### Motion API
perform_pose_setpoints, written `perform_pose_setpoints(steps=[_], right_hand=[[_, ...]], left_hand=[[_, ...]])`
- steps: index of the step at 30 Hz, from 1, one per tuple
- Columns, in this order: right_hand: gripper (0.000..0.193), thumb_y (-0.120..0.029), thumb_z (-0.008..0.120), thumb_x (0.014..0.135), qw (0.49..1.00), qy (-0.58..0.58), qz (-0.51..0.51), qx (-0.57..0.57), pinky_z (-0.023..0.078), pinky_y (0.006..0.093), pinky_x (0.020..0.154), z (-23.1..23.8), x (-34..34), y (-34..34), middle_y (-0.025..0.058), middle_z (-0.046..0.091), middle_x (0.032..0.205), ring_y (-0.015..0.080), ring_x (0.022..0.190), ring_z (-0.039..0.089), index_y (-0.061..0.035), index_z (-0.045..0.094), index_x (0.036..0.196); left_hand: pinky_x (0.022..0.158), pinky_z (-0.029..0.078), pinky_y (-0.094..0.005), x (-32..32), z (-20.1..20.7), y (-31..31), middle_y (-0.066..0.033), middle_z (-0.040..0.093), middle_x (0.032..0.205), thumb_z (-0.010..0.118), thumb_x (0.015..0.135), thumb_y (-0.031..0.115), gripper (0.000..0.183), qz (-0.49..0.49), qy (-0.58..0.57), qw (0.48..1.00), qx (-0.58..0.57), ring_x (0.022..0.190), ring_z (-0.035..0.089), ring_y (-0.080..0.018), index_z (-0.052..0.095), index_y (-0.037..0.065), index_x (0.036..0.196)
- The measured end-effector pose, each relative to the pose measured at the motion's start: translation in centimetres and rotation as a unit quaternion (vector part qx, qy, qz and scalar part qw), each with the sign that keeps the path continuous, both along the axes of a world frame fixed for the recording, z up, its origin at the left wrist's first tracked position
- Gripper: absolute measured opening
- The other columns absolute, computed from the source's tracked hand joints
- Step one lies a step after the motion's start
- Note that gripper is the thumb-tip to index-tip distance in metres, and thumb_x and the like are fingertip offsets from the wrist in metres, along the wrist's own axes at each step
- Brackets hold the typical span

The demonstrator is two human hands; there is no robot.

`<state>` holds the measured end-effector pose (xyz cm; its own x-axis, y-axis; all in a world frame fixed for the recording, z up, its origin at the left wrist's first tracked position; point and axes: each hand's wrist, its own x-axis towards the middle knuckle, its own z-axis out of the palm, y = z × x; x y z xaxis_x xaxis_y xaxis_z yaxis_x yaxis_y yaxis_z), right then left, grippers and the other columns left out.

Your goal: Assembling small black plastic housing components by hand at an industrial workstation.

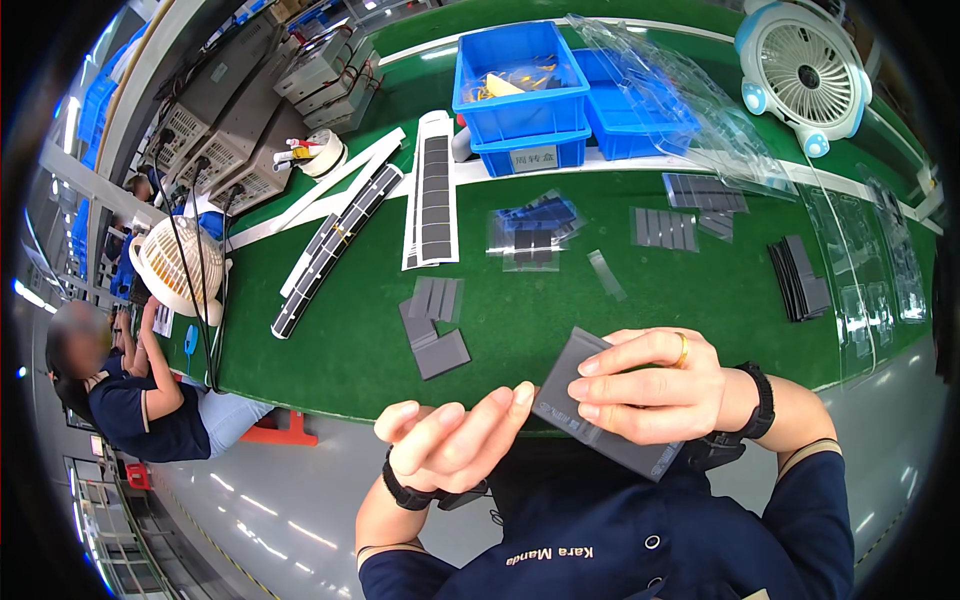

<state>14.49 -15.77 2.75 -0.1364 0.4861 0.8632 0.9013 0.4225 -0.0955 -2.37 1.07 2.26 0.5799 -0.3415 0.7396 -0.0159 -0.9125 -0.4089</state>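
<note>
A flat, dark grey rectangular block (572,378) with faint print along its lower edge is held at a tilt over the table's front edge. My right hand (655,385) grips it from the right, fingers laid across its upper face. Close to the block's left corner is my left hand (455,435), thumb and fingertip pinched together; whatever may be between them is too small to make out. Ahead of my left hand lie dark grey flat pieces (440,355) and a sheet of grey strips (437,298). A small clear strip (606,275) lies beyond the block.
Blue bins (520,110) stand at the back of the green table (350,370), with clear plastic sheets (690,100) beside them. Black-and-white strip sheets (433,190) lie left. Stacked dark pads (795,280) sit right. Fans (805,75) stand around; another person (150,390) sits left.
</note>
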Motion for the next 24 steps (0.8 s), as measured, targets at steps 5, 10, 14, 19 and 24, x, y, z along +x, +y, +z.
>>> perform_pose_setpoints(steps=[5, 10, 14, 19, 24], right_hand=[[0.007, -0.005, 0.070, 0.068, 1.000, -0.002, -0.006, 0.012, 0.055, 0.0312, 0.075, -0.3, 0.0, 0.4, 0.0045, 0.066, 0.091, 0.0197, 0.089, 0.061, -0.0081, 0.065, 0.071], [0.010, -0.006, 0.069, 0.066, 1.000, -0.003, -0.020, 0.020, 0.055, 0.0285, 0.070, -0.5, -0.2, 0.7, 0.0035, 0.067, 0.084, 0.0177, 0.081, 0.064, -0.0094, 0.061, 0.064], [0.009, -0.007, 0.069, 0.065, 1.000, 0.008, -0.015, 0.018, 0.055, 0.0287, 0.070, -0.7, -0.3, 0.9, 0.0034, 0.067, 0.083, 0.0176, 0.080, 0.064, -0.0090, 0.061, 0.065], [0.008, -0.008, 0.070, 0.066, 1.000, 0.025, 0.000, -0.009, 0.055, 0.0278, 0.066, -0.5, -0.1, 1.1, 0.0039, 0.066, 0.081, 0.0174, 0.077, 0.065, -0.0070, 0.061, 0.067], [0.013, 0.003, 0.073, 0.070, 0.826, 0.488, 0.067, -0.276, 0.051, 0.0246, 0.062, 0.1, 0.4, 1.2, 0.0074, 0.067, 0.080, 0.0143, 0.072, 0.065, -0.0007, 0.063, 0.078]], left_hand=[[0.103, 0.025, -0.0368, 0.0, -0.9, -0.4, 0.0116, 0.052, 0.110, 0.071, 0.071, 0.027, 0.022, -0.013, -0.055, 0.998, -0.041, 0.114, 0.035, -0.0142, 0.068, 0.034, 0.092], [0.102, 0.030, -0.0345, 0.5, -0.5, -1.4, 0.0132, 0.061, 0.102, 0.060, 0.076, 0.022, 0.020, -0.063, -0.057, 0.996, 0.027, 0.115, 0.041, -0.0093, 0.071, 0.028, 0.092], [0.100, 0.033, -0.0333, 1.3, -1.3, -2.0, 0.0135, 0.061, 0.100, 0.063, 0.075, 0.021, 0.017, -0.094, -0.112, 0.989, 0.030, 0.112, 0.042, -0.0081, 0.070, 0.026, 0.090], [0.099, 0.024, -0.0354, 1.5, -1.2, -2.6, 0.0201, 0.056, 0.104, 0.064, 0.078, 0.033, 0.015, -0.204, -0.106, 0.971, 0.068, 0.116, 0.034, -0.0091, 0.068, 0.031, 0.092], [0.076, 0.043, -0.0324, 2.6, 0.9, -1.3, -0.0002, 0.063, 0.091, 0.078, 0.066, 0.030, 0.037, -0.079, 0.114, 0.911, -0.388, 0.095, 0.052, -0.0198, 0.069, 0.011, 0.095]])
